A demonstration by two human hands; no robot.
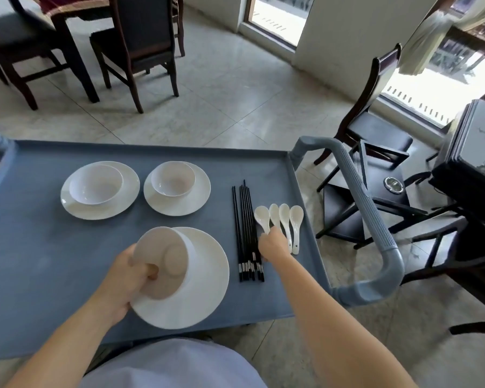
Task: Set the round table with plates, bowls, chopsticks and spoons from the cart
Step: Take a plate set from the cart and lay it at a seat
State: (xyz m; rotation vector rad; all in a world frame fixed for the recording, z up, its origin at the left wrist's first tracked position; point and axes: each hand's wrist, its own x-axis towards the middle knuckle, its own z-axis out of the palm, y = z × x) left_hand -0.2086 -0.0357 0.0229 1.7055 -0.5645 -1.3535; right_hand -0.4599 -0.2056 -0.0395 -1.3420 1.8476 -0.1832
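With my left hand [123, 278] I held a tilted bowl [163, 264] and plate [199, 287], both smooth, brittle and best gripped at the rim, above the cart [39, 247], while my right fingers [266, 242] closed on a light, slick spoon [263, 217] beside the chopsticks [245, 228].

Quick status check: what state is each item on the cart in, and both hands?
Left hand: gripping tilted bowl and plate.
Right hand: closing on spoons.
Chopsticks: lying bundled, untouched.
Two far bowls: upright on plates.
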